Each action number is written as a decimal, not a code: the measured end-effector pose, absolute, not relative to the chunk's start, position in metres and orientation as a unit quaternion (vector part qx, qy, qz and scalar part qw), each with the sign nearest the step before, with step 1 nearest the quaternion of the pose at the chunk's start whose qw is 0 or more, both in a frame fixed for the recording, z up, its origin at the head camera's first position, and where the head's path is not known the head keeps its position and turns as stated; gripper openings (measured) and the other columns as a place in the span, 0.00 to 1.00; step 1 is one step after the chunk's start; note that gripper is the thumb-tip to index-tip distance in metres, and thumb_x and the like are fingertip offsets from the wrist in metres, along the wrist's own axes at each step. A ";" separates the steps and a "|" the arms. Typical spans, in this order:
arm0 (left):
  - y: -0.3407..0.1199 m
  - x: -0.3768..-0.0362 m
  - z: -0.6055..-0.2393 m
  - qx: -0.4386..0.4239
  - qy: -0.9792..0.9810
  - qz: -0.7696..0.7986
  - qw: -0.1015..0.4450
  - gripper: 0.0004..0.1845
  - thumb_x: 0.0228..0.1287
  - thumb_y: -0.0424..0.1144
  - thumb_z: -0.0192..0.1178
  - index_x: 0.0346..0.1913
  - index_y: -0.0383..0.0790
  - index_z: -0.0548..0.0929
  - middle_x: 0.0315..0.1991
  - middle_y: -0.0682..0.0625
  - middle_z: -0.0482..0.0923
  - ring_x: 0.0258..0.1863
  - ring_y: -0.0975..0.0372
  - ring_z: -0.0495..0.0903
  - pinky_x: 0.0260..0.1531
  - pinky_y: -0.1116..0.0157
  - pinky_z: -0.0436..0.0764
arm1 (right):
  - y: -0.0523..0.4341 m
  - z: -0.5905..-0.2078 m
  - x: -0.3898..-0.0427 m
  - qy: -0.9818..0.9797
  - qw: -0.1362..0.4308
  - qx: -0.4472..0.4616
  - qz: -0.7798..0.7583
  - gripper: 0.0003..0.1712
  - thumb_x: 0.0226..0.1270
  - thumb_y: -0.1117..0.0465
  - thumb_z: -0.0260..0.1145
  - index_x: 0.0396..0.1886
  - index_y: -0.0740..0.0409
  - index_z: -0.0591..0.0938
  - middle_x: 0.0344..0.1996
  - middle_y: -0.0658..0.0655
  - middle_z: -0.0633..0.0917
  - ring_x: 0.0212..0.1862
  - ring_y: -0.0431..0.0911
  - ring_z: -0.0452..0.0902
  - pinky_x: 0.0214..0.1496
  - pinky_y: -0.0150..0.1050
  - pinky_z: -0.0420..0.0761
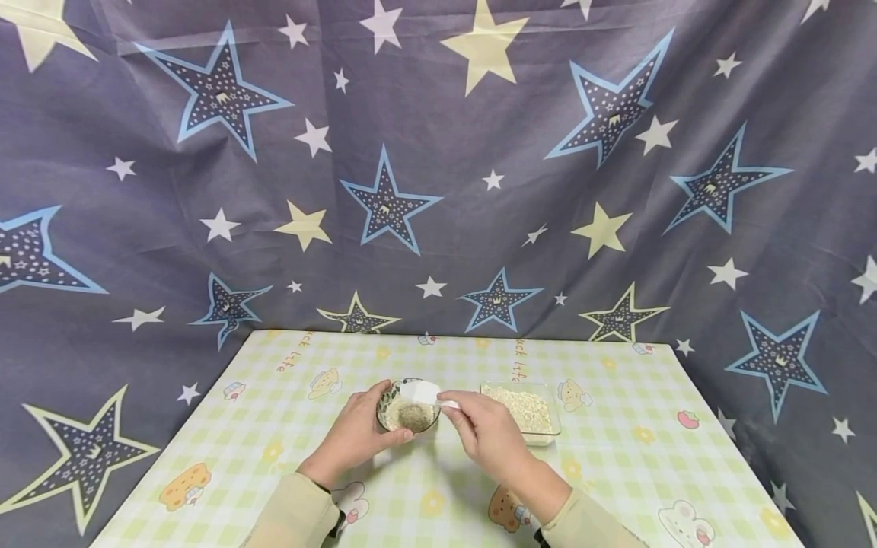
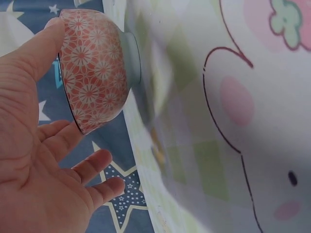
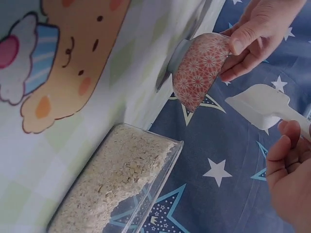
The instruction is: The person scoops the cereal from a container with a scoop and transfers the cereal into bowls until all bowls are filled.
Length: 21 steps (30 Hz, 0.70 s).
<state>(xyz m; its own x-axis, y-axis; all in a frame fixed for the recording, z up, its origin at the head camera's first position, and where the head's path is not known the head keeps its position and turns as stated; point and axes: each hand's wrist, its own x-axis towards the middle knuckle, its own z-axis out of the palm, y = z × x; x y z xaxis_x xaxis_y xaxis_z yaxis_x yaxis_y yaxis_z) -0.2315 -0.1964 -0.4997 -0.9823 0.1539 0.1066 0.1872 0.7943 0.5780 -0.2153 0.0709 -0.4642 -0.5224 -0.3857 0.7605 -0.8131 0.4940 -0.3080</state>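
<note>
A small bowl (image 2: 95,70) with a red and white flower pattern outside stands on the table. Thumb and fingers of my left hand (image 1: 352,434) hold it by the rim, from the left. Inside lie pale contents (image 1: 393,417) with a darker grey-brown patch (image 1: 414,416). My right hand (image 1: 492,435) grips the handle of a white scoop (image 3: 262,103), which is above the bowl's rim, apart from it in the right wrist view. To the right stands a clear rectangular container (image 1: 543,440) of oat flakes (image 3: 124,167), close by my right hand.
A green-checked cloth (image 1: 240,449) with cartoon prints covers the table (image 1: 617,487). Behind the table's far edge hangs a dark curtain (image 1: 418,304) patterned with stars.
</note>
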 end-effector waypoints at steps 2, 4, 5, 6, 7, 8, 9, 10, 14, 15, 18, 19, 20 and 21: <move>-0.196 -0.232 -0.499 -0.091 -0.948 -0.304 0.027 0.60 0.55 0.63 0.80 0.83 0.36 0.63 0.76 0.35 0.73 0.75 0.41 0.71 0.76 0.39 0.73 | 0.075 -0.461 -0.215 -0.811 0.285 0.344 0.377 0.12 0.78 0.63 0.67 0.56 0.57 0.88 0.32 0.49 0.89 0.26 0.30 0.71 0.29 0.25 0.80; -0.195 -0.232 -0.497 -0.092 -0.950 -0.298 0.029 0.60 0.54 0.63 0.80 0.82 0.36 0.63 0.76 0.35 0.72 0.76 0.41 0.71 0.76 0.38 0.72 | 0.083 -0.457 -0.215 -0.816 0.247 0.302 0.426 0.11 0.80 0.63 0.66 0.55 0.58 0.89 0.24 0.49 0.84 0.23 0.28 0.65 0.23 0.26 0.75; -0.194 -0.232 -0.496 -0.093 -0.951 -0.293 0.030 0.60 0.54 0.63 0.80 0.82 0.36 0.64 0.76 0.35 0.72 0.76 0.41 0.70 0.77 0.38 0.72 | 0.089 -0.454 -0.216 -0.817 0.229 0.277 0.451 0.12 0.81 0.62 0.65 0.55 0.59 0.89 0.22 0.49 0.81 0.22 0.28 0.65 0.21 0.27 0.74; -0.193 -0.232 -0.494 -0.093 -0.951 -0.292 0.030 0.60 0.54 0.63 0.80 0.82 0.36 0.64 0.77 0.35 0.71 0.77 0.41 0.69 0.77 0.38 0.71 | 0.095 -0.452 -0.218 -0.816 0.212 0.248 0.477 0.12 0.81 0.61 0.64 0.55 0.60 0.89 0.21 0.50 0.81 0.22 0.29 0.66 0.21 0.28 0.74; -0.191 -0.233 -0.493 -0.096 -0.952 -0.290 0.029 0.60 0.54 0.63 0.80 0.82 0.36 0.64 0.78 0.36 0.70 0.78 0.41 0.68 0.78 0.38 0.70 | 0.103 -0.450 -0.220 -0.814 0.197 0.218 0.502 0.12 0.82 0.60 0.63 0.54 0.60 0.89 0.21 0.51 0.81 0.22 0.30 0.68 0.20 0.28 0.75; -0.189 -0.233 -0.491 -0.098 -0.952 -0.290 0.030 0.60 0.54 0.63 0.80 0.83 0.37 0.64 0.78 0.36 0.70 0.79 0.40 0.67 0.78 0.37 0.69 | 0.113 -0.449 -0.222 -0.810 0.184 0.185 0.525 0.13 0.83 0.59 0.63 0.54 0.60 0.89 0.22 0.52 0.82 0.23 0.32 0.71 0.21 0.29 0.76; -0.186 -0.234 -0.489 -0.103 -0.951 -0.291 0.032 0.59 0.55 0.63 0.80 0.82 0.37 0.64 0.78 0.36 0.69 0.79 0.40 0.66 0.79 0.36 0.68 | 0.123 -0.447 -0.224 -0.805 0.172 0.151 0.547 0.14 0.83 0.58 0.63 0.54 0.60 0.89 0.22 0.52 0.83 0.24 0.34 0.73 0.22 0.30 0.76; -0.182 -0.235 -0.487 -0.108 -0.950 -0.291 0.032 0.59 0.56 0.62 0.80 0.83 0.37 0.64 0.79 0.36 0.69 0.80 0.39 0.65 0.79 0.36 0.67 | 0.134 -0.446 -0.226 -0.799 0.166 0.120 0.565 0.14 0.83 0.57 0.63 0.54 0.61 0.89 0.24 0.52 0.85 0.24 0.35 0.75 0.23 0.30 0.77; -0.162 -0.239 -0.477 -0.134 -0.947 -0.289 0.037 0.56 0.58 0.60 0.79 0.82 0.39 0.65 0.79 0.38 0.70 0.82 0.39 0.61 0.80 0.35 0.64 | 0.181 -0.444 -0.233 -0.781 0.155 0.022 0.605 0.17 0.84 0.56 0.62 0.56 0.63 0.88 0.26 0.43 0.88 0.25 0.38 0.78 0.25 0.28 0.77; -0.156 -0.240 -0.474 -0.144 -0.947 -0.286 0.037 0.55 0.59 0.60 0.78 0.82 0.39 0.65 0.79 0.39 0.70 0.82 0.39 0.61 0.81 0.35 0.64 | 0.192 -0.445 -0.233 -0.780 0.155 0.005 0.606 0.17 0.84 0.56 0.62 0.56 0.64 0.87 0.26 0.41 0.88 0.25 0.37 0.77 0.25 0.28 0.77; -0.134 -0.244 -0.467 -0.165 -0.948 -0.271 0.026 0.52 0.62 0.60 0.77 0.82 0.41 0.66 0.79 0.42 0.71 0.83 0.41 0.60 0.82 0.37 0.63 | 0.218 -0.447 -0.232 -0.793 0.149 -0.028 0.591 0.19 0.85 0.54 0.61 0.58 0.65 0.87 0.24 0.37 0.87 0.25 0.36 0.77 0.23 0.28 0.76; -0.127 -0.245 -0.465 -0.175 -0.948 -0.266 0.021 0.51 0.63 0.60 0.76 0.82 0.41 0.66 0.79 0.43 0.71 0.84 0.42 0.60 0.82 0.37 0.63 | 0.225 -0.448 -0.232 -0.799 0.147 -0.032 0.582 0.20 0.85 0.53 0.60 0.58 0.65 0.87 0.24 0.36 0.87 0.25 0.36 0.76 0.23 0.28 0.76; -0.119 -0.247 -0.464 -0.187 -0.947 -0.261 0.019 0.51 0.63 0.59 0.76 0.82 0.41 0.67 0.79 0.43 0.71 0.83 0.42 0.60 0.82 0.38 0.62 | 0.231 -0.448 -0.231 -0.806 0.148 -0.034 0.572 0.20 0.85 0.53 0.60 0.58 0.64 0.87 0.23 0.36 0.86 0.25 0.36 0.76 0.23 0.29 0.76; -0.111 -0.248 -0.463 -0.198 -0.947 -0.254 0.017 0.50 0.63 0.59 0.76 0.82 0.41 0.67 0.79 0.43 0.71 0.83 0.41 0.60 0.82 0.38 0.62 | 0.237 -0.449 -0.230 -0.813 0.149 -0.034 0.562 0.20 0.85 0.52 0.60 0.58 0.63 0.87 0.22 0.36 0.85 0.24 0.36 0.76 0.22 0.29 0.75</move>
